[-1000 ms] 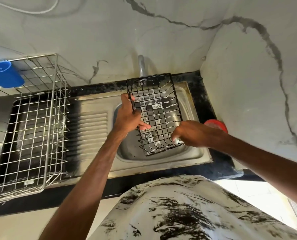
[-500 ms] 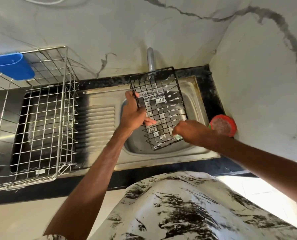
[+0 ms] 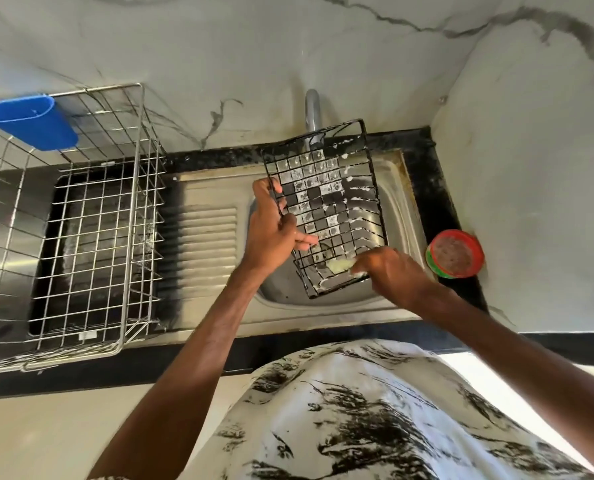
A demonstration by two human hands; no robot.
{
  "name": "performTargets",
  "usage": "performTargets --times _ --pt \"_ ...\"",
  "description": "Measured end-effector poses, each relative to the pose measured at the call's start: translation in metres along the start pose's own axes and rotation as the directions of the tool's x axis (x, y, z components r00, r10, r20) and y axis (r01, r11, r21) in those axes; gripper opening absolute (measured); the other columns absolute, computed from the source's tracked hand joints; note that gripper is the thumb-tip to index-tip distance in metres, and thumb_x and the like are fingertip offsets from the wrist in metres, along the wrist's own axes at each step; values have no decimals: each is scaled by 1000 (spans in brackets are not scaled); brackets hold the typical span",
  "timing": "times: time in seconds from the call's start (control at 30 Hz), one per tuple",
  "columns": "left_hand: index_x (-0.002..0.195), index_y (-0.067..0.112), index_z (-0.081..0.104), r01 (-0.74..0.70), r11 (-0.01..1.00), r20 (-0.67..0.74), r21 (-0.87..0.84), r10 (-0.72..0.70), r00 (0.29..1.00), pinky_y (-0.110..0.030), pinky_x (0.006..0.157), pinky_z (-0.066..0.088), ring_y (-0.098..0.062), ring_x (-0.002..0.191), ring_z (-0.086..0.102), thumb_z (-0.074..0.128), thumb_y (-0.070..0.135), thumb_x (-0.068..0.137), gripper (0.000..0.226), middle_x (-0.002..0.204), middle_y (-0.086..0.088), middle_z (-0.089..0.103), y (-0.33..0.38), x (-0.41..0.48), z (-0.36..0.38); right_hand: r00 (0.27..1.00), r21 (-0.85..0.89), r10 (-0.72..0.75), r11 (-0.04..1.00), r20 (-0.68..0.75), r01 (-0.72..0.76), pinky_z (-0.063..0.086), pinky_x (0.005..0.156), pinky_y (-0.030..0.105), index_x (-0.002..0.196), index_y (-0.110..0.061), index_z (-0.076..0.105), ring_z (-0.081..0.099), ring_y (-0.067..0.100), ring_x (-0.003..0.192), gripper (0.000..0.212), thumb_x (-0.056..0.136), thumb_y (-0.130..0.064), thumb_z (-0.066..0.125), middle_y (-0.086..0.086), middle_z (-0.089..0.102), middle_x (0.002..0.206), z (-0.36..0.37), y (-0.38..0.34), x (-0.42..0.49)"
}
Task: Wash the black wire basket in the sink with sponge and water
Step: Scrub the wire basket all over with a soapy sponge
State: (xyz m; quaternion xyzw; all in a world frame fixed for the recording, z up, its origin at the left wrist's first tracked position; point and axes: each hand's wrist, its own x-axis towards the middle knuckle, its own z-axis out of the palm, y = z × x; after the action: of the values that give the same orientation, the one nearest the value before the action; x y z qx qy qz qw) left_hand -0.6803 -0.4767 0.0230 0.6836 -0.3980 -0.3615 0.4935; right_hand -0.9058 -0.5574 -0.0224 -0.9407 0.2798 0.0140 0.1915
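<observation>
On the black surface (image 3: 441, 209), a steel rack (image 3: 129, 209) stood left of the sink (image 3: 403, 216). The soapy basket (image 3: 326, 202) was tilted over the sink bowl, under the tap (image 3: 312, 112). The left hand (image 3: 271, 233) gripped its left rim. The right hand (image 3: 389, 271), blurred, pinched a yellowish sponge (image 3: 340, 265) against its near end.

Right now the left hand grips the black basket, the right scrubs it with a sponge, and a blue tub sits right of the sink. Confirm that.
Wrong colour: in the head view that tub is red, not blue. The left hand does grip the basket; the right hand scrubs it with the sponge.
</observation>
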Motion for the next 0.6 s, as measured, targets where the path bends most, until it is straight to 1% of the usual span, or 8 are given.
performTargets --times 0.1,0.23,0.3,0.37,0.43,0.5,0.57,0.6 --pt "124 25 24 -7 1000 -33 -17 6 999 -46 65 64 -39 70 77 33 -6 103 38 112 -7 42 -3 0 3 999 -6 27 1000 -40 -28 53 94 33 123 -13 70 64 28 119 47 87 10 51 13 66 130 2 -10 -2" --pt "121 27 27 25 999 -60 -41 -27 998 -48 68 64 -38 73 78 33 -6 102 38 116 -7 41 -2 -3 8 994 120 -38 991 -98 50 61 75 31 120 -14 72 72 24 101 46 98 0 35 12 71 120 38 -45 -3" --pt "122 27 27 21 998 -58 -53 -24 998 -50 67 64 -37 73 78 33 -6 103 38 113 -4 42 -2 -6 8 987 306 21 952 -161 29 61 72 29 111 -12 77 75 18 92 36 95 4 49 8 76 111 37 -56 4" --pt "123 24 25 4 999 -63 -46 -7 998 -47 63 64 -36 72 78 34 -6 104 36 109 -3 44 -4 -9 7 965 494 160 869 -210 -36 61 72 23 102 -12 80 75 7 83 26 87 6 67 2 78 101 25 -62 13" --pt "122 24 25 9 999 -58 -54 -12 998 -47 62 65 -38 73 78 34 -8 104 37 109 -9 42 -9 -10 5 926 644 317 756 -206 -116 58 61 20 99 -13 80 70 -1 67 24 87 4 70 -7 77 85 15 -59 20" --pt "119 29 27 11 999 -80 -32 -14 997 -55 66 64 -47 77 75 35 -7 102 41 107 -10 37 -13 -11 4 917 677 376 711 -136 -191 57 56 21 97 -11 79 68 1 62 20 88 3 68 -5 76 83 14 -56 28" --pt "114 37 32 -24 1000 -98 9 25 995 -67 69 60 -64 84 67 41 2 97 40 110 -13 38 -14 -11 4 925 602 363 766 -113 -227 55 56 21 97 -10 78 66 7 61 18 88 2 67 1 77 89 21 -61 38" --pt "111 39 34 -34 999 -95 4 34 995 -70 69 59 -65 88 66 42 4 96 39 115 -18 40 -14 -11 5 926 580 364 778 -104 -241 53 53 17 98 -9 78 64 5 59 18 89 1 66 1 76 89 25 -65 43"
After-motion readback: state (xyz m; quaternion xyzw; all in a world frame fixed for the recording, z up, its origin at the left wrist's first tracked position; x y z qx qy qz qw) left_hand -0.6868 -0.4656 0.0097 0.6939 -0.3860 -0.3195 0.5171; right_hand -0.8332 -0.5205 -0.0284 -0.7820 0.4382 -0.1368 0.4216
